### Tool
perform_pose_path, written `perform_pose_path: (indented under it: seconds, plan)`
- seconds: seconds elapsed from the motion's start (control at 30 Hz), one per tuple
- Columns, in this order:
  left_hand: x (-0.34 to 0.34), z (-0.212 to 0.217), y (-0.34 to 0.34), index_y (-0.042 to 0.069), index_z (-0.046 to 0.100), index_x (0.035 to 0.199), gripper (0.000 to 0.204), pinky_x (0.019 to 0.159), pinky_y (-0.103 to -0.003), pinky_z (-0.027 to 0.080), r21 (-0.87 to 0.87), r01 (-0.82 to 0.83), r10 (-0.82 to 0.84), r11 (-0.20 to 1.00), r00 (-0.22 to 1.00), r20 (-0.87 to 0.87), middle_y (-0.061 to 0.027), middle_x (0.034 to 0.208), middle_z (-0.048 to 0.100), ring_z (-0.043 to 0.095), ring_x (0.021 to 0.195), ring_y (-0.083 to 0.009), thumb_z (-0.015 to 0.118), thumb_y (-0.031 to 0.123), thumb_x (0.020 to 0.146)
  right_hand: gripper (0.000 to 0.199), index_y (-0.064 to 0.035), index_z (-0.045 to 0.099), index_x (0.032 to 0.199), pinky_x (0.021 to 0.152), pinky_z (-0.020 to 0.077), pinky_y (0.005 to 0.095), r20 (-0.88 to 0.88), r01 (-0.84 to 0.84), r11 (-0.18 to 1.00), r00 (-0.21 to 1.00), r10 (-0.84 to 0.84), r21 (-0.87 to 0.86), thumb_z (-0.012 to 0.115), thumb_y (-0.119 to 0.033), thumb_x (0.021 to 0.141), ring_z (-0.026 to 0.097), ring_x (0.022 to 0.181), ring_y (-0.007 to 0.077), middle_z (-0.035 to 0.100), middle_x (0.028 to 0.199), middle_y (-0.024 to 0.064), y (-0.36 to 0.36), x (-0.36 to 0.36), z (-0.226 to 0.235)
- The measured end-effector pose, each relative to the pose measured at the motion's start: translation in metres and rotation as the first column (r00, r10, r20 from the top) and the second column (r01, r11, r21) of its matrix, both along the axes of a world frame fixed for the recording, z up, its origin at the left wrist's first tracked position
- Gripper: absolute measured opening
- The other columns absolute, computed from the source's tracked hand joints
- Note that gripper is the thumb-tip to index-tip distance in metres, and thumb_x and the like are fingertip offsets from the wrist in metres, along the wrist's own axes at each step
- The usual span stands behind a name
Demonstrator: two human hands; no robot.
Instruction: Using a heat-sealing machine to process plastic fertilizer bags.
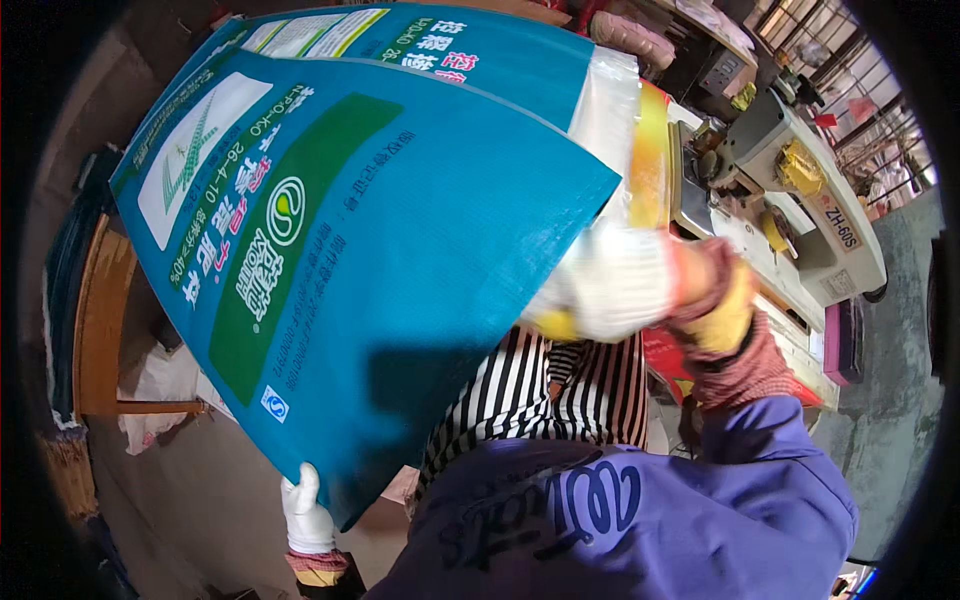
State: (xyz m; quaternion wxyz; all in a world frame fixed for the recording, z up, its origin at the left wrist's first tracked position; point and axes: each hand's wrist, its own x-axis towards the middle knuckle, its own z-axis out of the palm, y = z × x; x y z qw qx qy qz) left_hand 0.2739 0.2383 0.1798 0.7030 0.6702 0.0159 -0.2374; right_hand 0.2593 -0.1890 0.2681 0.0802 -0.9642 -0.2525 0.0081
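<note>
A large teal-blue sheet-like sack of smooth, faintly sheened plastic (430, 220), with a dark green printed panel and straight creased edges, spreads from the far left across to the striped black-and-white cloth trousers (610, 385). Beyond it, right, stands a cream-coloured, hard-cased sewing machine (800, 190). The white-gloved left hand (308, 510), low and thumb up, pinches the sack's near-left edge; the white-gloved right hand (615, 285), blurred, points leftward at its right edge, its grip impossible to tell.

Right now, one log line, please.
left hand: holds lower edge of teal printed sack | right hand: blurred, at sack's edge | sewing machine: at right
</note>
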Motion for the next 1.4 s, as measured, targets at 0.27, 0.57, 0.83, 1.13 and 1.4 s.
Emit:
perform_pose_path:
  seconds: [0.27,0.57,0.83,1.13,1.4]
  plan:
    - [0.001,-0.008,-0.017,-0.005,0.042,0.124,0.06,0.091,-0.035,0.043,0.05,-0.101,0.103,0.994,0.993,-0.05,-0.0161,0.12,0.052,0.053,0.104,-0.0239,0.04,0.046,0.094,0.051,-0.0122,0.05,0.129,0.085,0.0433,0.0285,-0.206,0.52,0.825,0.852,-0.482,0.222,0.062,-0.034,0.084,0.058,0.096,0.019,0.062,0.11,0.0109,-0.028,0.04,0.065]
    - [-0.009,-0.032,-0.022,-0.002,0.051,0.113,0.051,0.078,-0.03,0.046,0.111,-0.176,0.175,0.978,0.984,0.017,-0.0097,0.103,0.058,0.056,0.089,-0.0158,0.048,0.044,0.092,0.034,-0.0232,0.057,0.12,0.06,0.0459,0.0395,0.108,0.704,0.69,0.683,-0.723,0.17,0.052,-0.03,0.087,0.058,0.067,0.0278,0.059,0.072,0.0125,-0.017,0.022,-0.045]
    - [-0.004,-0.129,-0.006,-0.006,0.053,0.104,0.05,0.073,-0.044,0.043,0.772,-0.266,0.094,0.578,0.961,0.26,-0.0256,0.087,0.059,0.054,0.079,-0.0392,0.044,0.042,0.092,0.034,-0.0145,0.056,0.12,0.063,0.0479,0.0382,0.116,0.65,0.708,0.709,-0.696,0.276,0.054,-0.023,0.087,0.06,0.072,0.0305,0.06,0.082,0.0153,0.027,-0.017,-0.054]
    - [-0.078,-0.184,0.067,-0.003,0.054,0.097,0.046,0.076,-0.049,0.044,0.928,0.054,0.027,0.368,0.997,-0.069,-0.0296,0.091,0.06,0.056,0.088,-0.0449,0.035,0.038,0.094,0.02,-0.0182,0.066,0.102,0.063,0.0499,0.0365,-0.638,0.71,0.465,0.694,-0.333,0.529,0.055,-0.021,0.086,0.063,0.072,0.0282,0.064,0.08,0.0143,0.091,0.0,-0.141]
    - [-0.09,-0.227,0.074,0.004,0.055,0.099,0.035,0.076,-0.048,0.046,0.975,0.215,-0.255,0.062,0.948,-0.193,-0.0261,0.094,0.06,0.059,0.088,-0.0406,0.035,0.032,0.094,0.048,-0.0205,0.059,0.115,0.083,0.0453,0.0401,-0.471,0.93,0.353,0.269,-0.84,-0.099,0.048,-0.056,0.085,0.056,0.105,0.0308,0.057,0.119,0.0157,0.095,0.063,-0.242]
